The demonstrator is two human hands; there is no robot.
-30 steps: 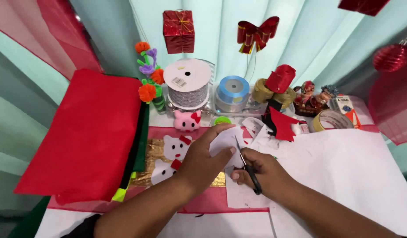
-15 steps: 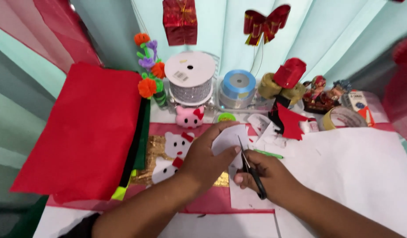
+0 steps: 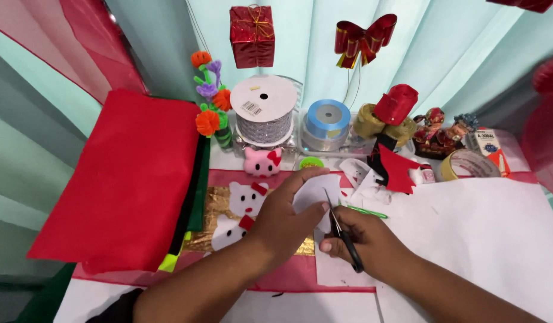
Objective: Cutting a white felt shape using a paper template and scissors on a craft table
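My left hand (image 3: 283, 216) grips a rounded piece of white felt (image 3: 317, 190) and holds it up over the table. In my right hand (image 3: 365, 241) are small black-handled scissors (image 3: 343, 230), their blades set into the felt's right edge. Just left of my hands, white cat-face cutouts with red bows (image 3: 243, 206) lie on a gold glitter sheet (image 3: 209, 210). A large white felt sheet (image 3: 486, 236) spreads under my right forearm.
A stack of red felt sheets (image 3: 124, 179) lies at the left. Behind are a silver ribbon spool (image 3: 263, 113), a blue ribbon spool (image 3: 327, 122), pipe-cleaner flowers (image 3: 210, 101), a pink cat figure (image 3: 262, 161), red felt scraps (image 3: 399, 170) and a tape roll (image 3: 465, 164). A red gift box (image 3: 252, 27) and bow (image 3: 365, 37) hang above.
Both hands stay together at the white felt piece; the scissors have shifted slightly along its edge. The camera view tilted a little.
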